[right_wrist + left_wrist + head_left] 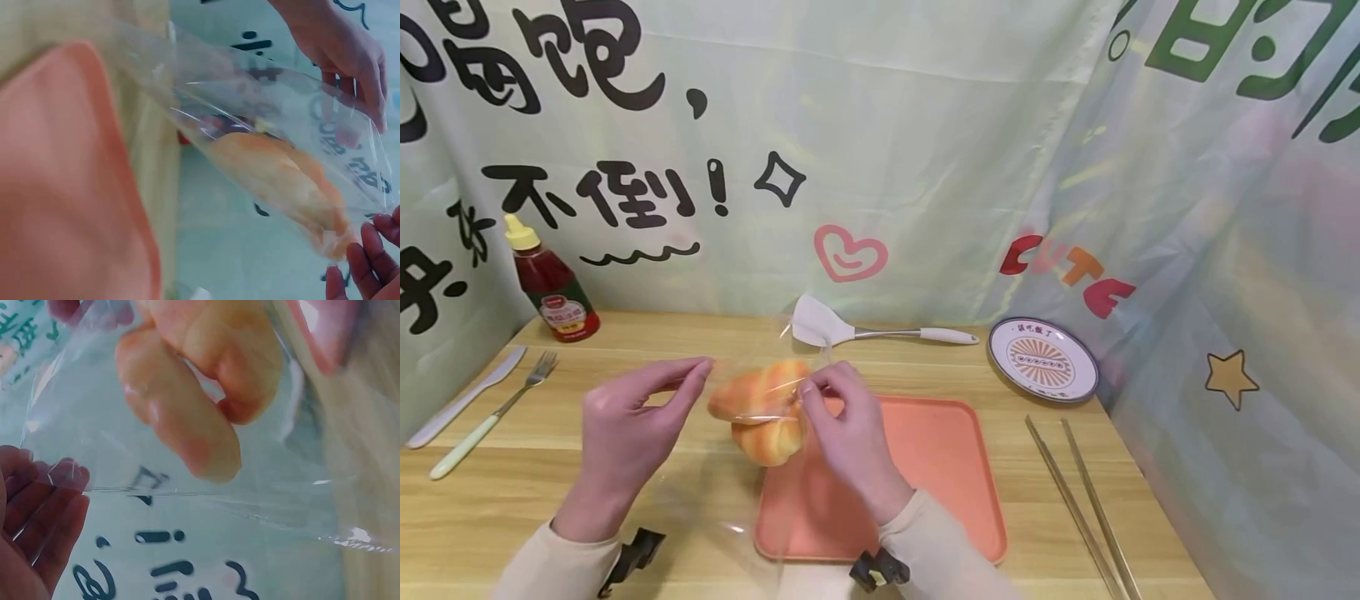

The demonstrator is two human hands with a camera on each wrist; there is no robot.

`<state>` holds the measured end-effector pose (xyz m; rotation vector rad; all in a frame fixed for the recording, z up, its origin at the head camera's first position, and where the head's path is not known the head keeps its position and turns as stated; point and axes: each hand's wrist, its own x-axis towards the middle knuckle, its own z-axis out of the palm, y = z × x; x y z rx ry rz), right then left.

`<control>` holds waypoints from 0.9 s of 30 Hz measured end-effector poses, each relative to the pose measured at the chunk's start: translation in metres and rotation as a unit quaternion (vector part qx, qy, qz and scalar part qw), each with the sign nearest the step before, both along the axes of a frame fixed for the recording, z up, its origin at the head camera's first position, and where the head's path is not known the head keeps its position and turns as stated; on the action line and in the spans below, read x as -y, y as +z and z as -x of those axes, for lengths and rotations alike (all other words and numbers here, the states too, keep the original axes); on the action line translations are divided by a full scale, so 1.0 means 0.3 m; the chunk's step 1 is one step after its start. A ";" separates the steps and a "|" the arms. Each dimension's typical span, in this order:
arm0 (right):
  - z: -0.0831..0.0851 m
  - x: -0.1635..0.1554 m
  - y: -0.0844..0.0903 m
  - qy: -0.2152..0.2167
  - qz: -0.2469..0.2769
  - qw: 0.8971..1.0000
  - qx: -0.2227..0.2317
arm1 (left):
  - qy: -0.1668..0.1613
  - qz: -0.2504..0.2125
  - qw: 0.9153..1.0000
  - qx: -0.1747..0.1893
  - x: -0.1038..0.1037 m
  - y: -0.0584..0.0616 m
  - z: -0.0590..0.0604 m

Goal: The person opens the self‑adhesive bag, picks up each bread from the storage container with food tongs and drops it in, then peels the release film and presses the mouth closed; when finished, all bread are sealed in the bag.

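Both hands, left hand (625, 425) and right hand (842, 425), raised, each grip pinching the clear bag (760, 367) of bread (760, 408).

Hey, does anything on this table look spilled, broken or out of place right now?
Nothing stands out. The bread rolls sit intact inside the clear bag, pinched at its edge by the left hand and right hand above the orange tray. The ketchup bottle stands upright; no spills show.
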<state>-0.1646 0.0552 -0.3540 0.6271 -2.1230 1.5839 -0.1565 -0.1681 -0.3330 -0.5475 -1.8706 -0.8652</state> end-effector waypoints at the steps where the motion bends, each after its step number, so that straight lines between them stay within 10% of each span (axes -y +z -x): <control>1: 0.000 -0.010 0.010 -0.003 0.004 1.000 -0.009 | -0.004 -0.003 1.000 -0.007 -0.011 0.006 -0.003; 16: -0.026 -0.119 0.106 0.075 0.177 0.971 -0.141 | -0.148 -0.079 0.982 -0.089 -0.187 0.067 -0.029; 23: -0.053 -0.139 0.130 0.084 0.187 0.967 -0.149 | -0.239 -0.063 0.968 -0.046 -0.177 0.009 -0.004; 27: -0.060 -0.148 0.135 0.089 0.204 0.963 -0.154 | -0.230 -0.080 0.969 0.032 -0.162 -0.030 0.008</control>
